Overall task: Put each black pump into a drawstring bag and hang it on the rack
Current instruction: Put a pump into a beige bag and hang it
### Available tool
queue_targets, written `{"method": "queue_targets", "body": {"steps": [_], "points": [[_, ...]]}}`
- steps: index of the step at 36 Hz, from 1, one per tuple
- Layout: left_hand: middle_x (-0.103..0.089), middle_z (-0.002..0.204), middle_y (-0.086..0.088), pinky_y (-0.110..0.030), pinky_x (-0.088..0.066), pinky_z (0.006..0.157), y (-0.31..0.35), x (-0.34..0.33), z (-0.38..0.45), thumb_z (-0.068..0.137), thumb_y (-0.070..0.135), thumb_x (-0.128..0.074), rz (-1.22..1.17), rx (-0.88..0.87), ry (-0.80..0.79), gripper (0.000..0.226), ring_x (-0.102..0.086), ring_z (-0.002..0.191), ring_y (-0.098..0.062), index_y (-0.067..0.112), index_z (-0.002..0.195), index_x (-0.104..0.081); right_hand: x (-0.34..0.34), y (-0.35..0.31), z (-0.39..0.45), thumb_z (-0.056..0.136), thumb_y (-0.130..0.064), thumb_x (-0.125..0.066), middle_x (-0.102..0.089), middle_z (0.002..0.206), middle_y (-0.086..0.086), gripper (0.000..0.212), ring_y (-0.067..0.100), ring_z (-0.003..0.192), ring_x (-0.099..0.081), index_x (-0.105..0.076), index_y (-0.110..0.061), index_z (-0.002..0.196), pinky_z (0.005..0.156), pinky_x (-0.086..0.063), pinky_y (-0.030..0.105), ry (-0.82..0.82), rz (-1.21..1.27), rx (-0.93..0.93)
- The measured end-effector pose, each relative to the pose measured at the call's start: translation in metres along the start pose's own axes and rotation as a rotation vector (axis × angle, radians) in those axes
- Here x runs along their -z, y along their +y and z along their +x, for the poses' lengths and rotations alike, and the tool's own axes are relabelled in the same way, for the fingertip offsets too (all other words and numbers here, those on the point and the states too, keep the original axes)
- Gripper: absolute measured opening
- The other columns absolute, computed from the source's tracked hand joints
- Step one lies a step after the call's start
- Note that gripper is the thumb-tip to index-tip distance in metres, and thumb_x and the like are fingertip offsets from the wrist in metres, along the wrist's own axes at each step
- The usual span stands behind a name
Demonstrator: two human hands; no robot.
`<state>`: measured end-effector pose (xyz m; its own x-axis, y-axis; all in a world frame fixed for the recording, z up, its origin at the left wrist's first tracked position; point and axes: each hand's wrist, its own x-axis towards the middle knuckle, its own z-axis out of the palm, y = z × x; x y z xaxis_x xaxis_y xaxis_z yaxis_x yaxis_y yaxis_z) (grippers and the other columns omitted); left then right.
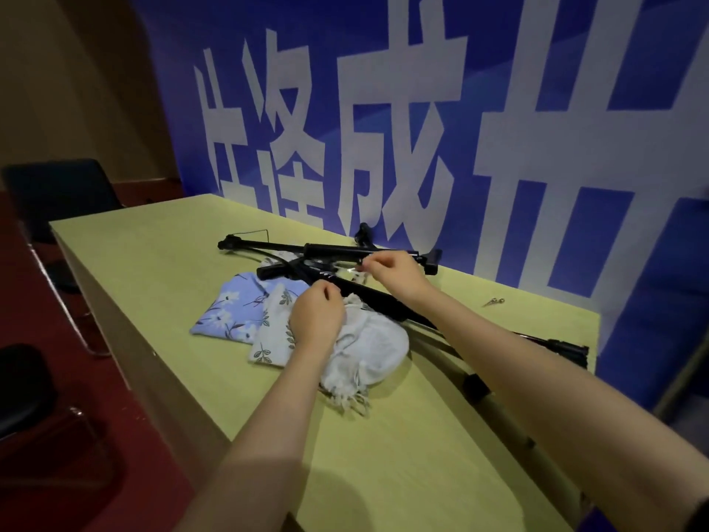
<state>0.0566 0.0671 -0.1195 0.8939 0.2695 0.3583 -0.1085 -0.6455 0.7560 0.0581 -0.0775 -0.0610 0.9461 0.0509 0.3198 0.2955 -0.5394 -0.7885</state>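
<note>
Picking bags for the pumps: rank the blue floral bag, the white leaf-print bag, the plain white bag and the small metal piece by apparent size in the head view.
1. Plain white bag, though nearer the camera.
2. Blue floral bag and white leaf-print bag: both partly covered, too close to rank.
3. Small metal piece, clearly smallest.

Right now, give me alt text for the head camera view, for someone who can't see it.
Two bare hands work over a yellow-green table: the left hand grips a white bag, the right hand pinches something small above black pumps. A blue floral bag and a leaf-print bag lie at left, before a blue banner.
</note>
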Motion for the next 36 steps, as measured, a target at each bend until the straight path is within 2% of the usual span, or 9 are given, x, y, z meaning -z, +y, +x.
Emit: {"method": "queue_targets", "body": {"steps": [3,7,10,14,18,24,31,34,36], "points": [[-0.068,0.088,-0.005,-0.034,-0.047,0.066,-0.001,0.001,-0.002,0.098,0.026,-0.035,-0.011,0.006,-0.016,0.033,-0.059,0.079,-0.026,0.015,0.093,-0.065,0.013,-0.007,-0.001,0.1,-0.027,-0.049,-0.064,0.085,-0.009,0.024,0.008,0.082,-0.056,-0.071,-0.018,0.103,0.073,-0.044,0.024,0.03,0.037,-0.03],[-0.064,0.089,-0.007,-0.029,-0.04,0.059,0.006,0.005,0.0,0.098,0.028,-0.037,0.064,0.097,-0.07,0.029,-0.053,0.075,-0.025,0.018,0.091,-0.063,0.029,-0.003,-0.007,0.096,-0.035,-0.054,-0.066,0.101,0.004,0.024,0.022,0.096,-0.062,-0.063,-0.014,0.106,0.088,-0.052,0.038,-0.18,-0.37,-0.128],[-0.064,0.087,-0.005,-0.03,-0.043,0.062,0.009,0.004,0.003,0.096,0.029,-0.038,0.037,0.137,-0.087,0.026,-0.055,0.075,-0.024,0.025,0.089,-0.063,0.037,0.003,-0.022,0.096,-0.05,-0.048,-0.061,0.114,0.004,0.045,0.022,0.102,-0.058,-0.059,-0.013,0.119,0.089,-0.048,0.034,-0.295,-0.621,-0.218],[-0.068,0.084,-0.001,-0.031,-0.047,0.066,0.006,0.003,0.002,0.093,0.025,-0.038,-0.068,0.075,-0.124,0.027,-0.061,0.076,-0.022,0.032,0.084,-0.063,0.041,0.013,-0.039,0.093,-0.067,-0.037,-0.068,0.101,0.01,0.064,0.021,0.083,-0.061,-0.063,-0.01,0.11,0.079,-0.048,0.033,-0.341,-0.51,-0.321],[-0.066,0.078,0.003,-0.029,-0.047,0.063,0.005,0.004,-0.003,0.092,0.027,-0.041,-0.073,0.019,-0.189,0.026,-0.062,0.072,-0.02,0.033,0.08,-0.063,0.044,0.015,-0.047,0.093,-0.066,-0.038,-0.07,0.095,0.012,0.061,0.021,0.078,-0.062,-0.064,-0.011,0.106,0.075,-0.05,0.033,-0.308,-0.461,-0.285],[-0.062,0.092,0.016,-0.032,-0.052,0.081,0.007,0.012,-0.003,0.088,0.046,-0.053,-0.067,-0.075,-0.248,0.015,-0.06,0.085,-0.011,0.039,0.083,-0.064,0.058,-0.002,-0.048,0.093,-0.061,-0.044,-0.058,0.073,0.003,0.054,0.017,0.067,-0.055,-0.064,-0.012,0.103,0.064,-0.045,0.028,-0.251,-0.395,-0.236],[-0.058,0.099,0.018,-0.027,-0.045,0.075,0.001,0.019,-0.002,0.082,0.062,-0.054,0.075,-0.196,-0.273,0.029,-0.056,0.092,-0.009,0.038,0.093,-0.065,0.085,-0.031,-0.051,0.091,-0.065,-0.044,-0.067,0.088,0.01,0.058,0.02,0.07,-0.06,-0.064,-0.012,0.101,0.064,-0.049,0.029,-0.25,-0.532,-0.188],[-0.065,0.106,0.009,-0.027,-0.046,0.076,0.005,0.014,0.005,0.092,0.05,-0.052,0.181,-0.185,-0.226,0.028,-0.061,0.096,-0.018,0.03,0.1,-0.069,0.103,-0.038,-0.061,0.093,-0.062,-0.043,-0.067,0.093,0.011,0.057,0.02,0.071,-0.058,-0.062,-0.01,0.104,0.066,-0.05,0.029,-0.228,-0.582,-0.206],[-0.068,0.098,0.0,-0.025,-0.04,0.068,0.007,0.015,0.006,0.094,0.039,-0.055,0.047,-0.132,-0.16,0.023,-0.062,0.089,-0.021,0.023,0.1,-0.07,0.117,-0.039,-0.072,0.094,-0.061,-0.042,-0.064,0.087,0.007,0.055,0.019,0.069,-0.057,-0.061,-0.011,0.105,0.064,-0.048,0.028,-0.215,-0.592,-0.239]]}}
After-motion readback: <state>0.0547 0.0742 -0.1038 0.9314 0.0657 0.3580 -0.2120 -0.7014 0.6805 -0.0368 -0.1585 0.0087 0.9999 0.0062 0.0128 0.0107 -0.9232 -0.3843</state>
